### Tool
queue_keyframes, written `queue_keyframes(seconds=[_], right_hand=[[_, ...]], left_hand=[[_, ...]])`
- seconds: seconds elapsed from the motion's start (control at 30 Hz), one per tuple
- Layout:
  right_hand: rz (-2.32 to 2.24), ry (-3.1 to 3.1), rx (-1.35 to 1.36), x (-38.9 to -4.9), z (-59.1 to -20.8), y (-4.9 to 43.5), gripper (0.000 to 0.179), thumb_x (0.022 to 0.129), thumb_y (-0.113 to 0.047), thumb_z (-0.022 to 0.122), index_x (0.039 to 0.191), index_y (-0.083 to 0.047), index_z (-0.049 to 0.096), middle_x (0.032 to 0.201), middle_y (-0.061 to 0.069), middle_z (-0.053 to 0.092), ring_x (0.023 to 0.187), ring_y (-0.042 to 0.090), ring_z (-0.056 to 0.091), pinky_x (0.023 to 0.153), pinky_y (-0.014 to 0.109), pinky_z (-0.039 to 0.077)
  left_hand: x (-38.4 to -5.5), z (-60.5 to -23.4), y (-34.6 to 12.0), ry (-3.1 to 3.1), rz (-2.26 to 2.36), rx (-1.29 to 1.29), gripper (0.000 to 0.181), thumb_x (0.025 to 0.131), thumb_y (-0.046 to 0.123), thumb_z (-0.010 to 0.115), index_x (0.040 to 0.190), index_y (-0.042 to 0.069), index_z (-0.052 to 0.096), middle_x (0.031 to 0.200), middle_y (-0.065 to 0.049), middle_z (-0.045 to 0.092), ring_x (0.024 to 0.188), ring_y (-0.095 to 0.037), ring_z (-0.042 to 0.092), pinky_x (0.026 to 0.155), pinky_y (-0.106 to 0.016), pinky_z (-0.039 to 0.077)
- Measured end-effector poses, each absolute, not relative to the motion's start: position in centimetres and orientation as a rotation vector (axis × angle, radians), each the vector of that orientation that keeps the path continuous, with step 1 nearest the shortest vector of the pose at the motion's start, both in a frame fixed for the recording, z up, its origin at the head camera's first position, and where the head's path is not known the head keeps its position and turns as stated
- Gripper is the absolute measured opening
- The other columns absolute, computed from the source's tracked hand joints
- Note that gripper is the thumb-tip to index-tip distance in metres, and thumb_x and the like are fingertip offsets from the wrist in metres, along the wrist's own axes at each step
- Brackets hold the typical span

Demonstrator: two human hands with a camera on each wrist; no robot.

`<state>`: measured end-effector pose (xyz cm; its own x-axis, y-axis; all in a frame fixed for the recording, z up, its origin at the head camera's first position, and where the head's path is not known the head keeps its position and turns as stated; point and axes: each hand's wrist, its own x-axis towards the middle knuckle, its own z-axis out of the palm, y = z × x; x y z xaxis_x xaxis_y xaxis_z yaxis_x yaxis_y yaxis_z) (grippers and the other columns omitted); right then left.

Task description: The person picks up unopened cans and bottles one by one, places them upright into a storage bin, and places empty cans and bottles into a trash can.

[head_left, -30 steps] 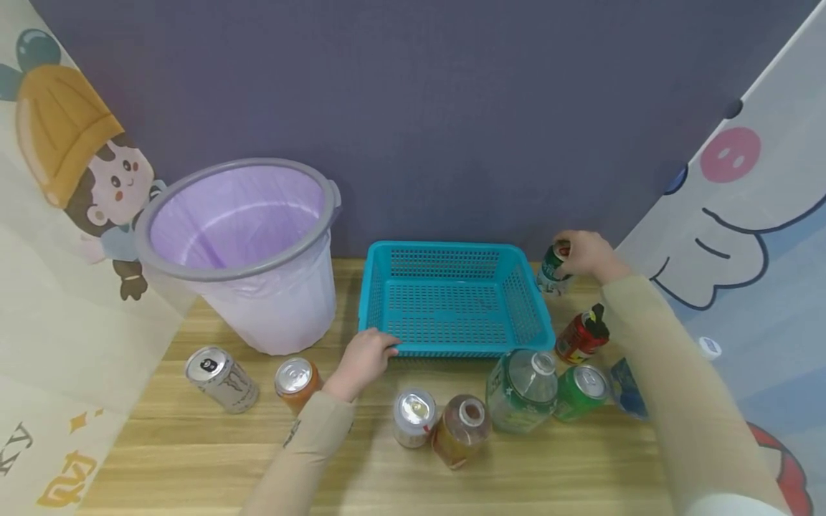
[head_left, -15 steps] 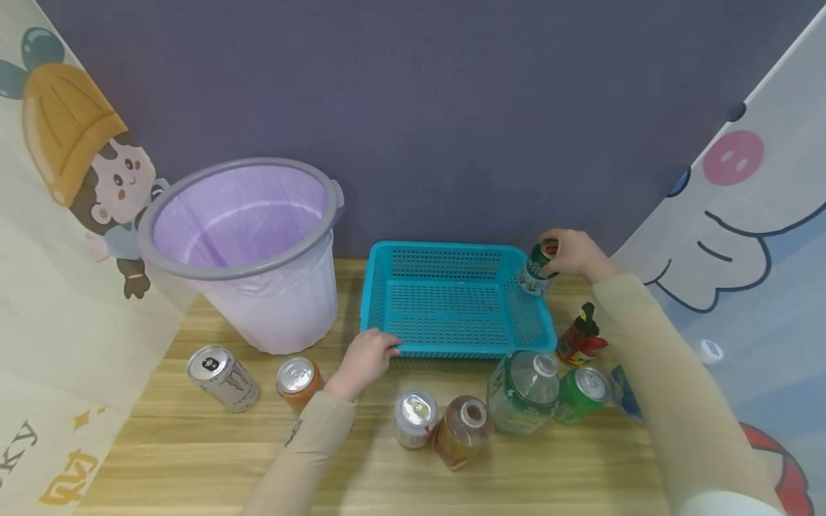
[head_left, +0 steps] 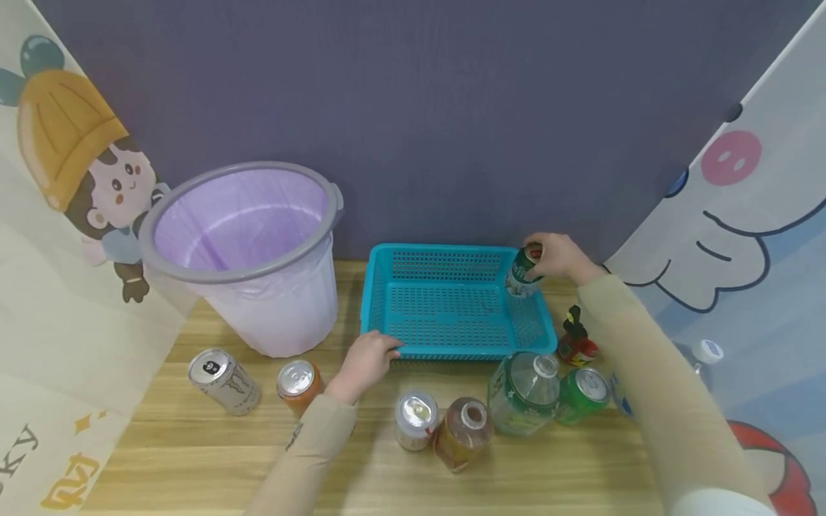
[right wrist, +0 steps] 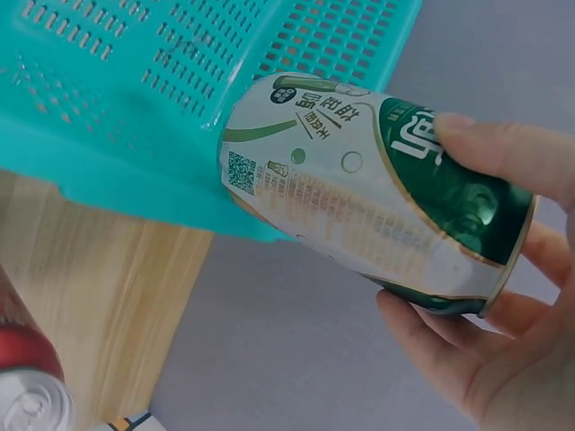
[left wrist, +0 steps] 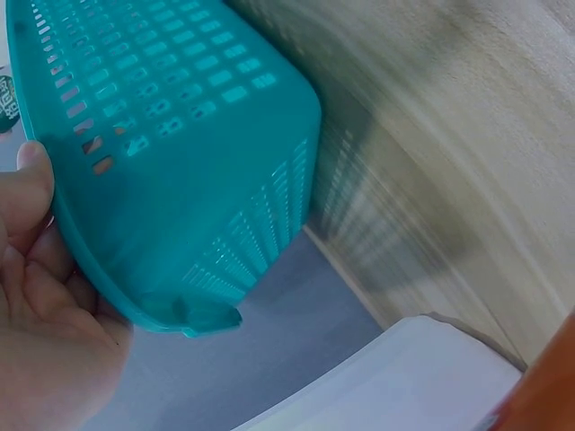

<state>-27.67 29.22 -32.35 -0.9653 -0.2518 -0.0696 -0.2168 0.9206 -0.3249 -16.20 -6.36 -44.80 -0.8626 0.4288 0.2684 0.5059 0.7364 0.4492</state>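
My left hand (head_left: 364, 364) grips the near left rim of a turquoise plastic basket (head_left: 452, 249). In the left wrist view, the thumb lies on the inside of the basket's rim (left wrist: 67, 229) and the curled fingers are beneath it. My right hand (head_left: 561, 258) holds a green and white drink can (head_left: 518, 281) near its top, over the basket's right end. Tilted in the right wrist view, the can (right wrist: 328, 189) has its bottom end at the basket's side wall; whether they touch I cannot tell.
A purple-lined bin (head_left: 290, 315) stands left. Along the front are a grey can (head_left: 235, 387), an orange can (head_left: 303, 398), a silver can (head_left: 413, 430), an amber bottle (head_left: 461, 441), a green-labelled bottle (head_left: 524, 401), a green can (head_left: 571, 405); a red can (head_left: 577, 349) stands right.
My right hand has moved left with the green and white can, from beside the basket to over its right end. The left hand has stayed on the rim.
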Motion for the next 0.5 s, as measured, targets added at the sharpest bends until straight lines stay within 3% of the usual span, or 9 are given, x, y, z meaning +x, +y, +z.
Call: queue_keyframes(seconds=[0.5], right_hand=[[-0.568,2.879,-0.279,-28.0,-34.3,27.9,0.068,0.077,-0.013,0.076,0.135,0.005,0.044,0.126,0.027,0.052,0.112,0.041,0.052,0.091,0.054,0.045]], left_hand=[[-16.1,-44.7,-6.4,-2.800,-0.774,-0.751,0.015,0.081,0.008,0.071,0.096,0.004,0.073,0.096,-0.009,0.073,0.091,-0.026,0.067,0.090,-0.042,0.049]])
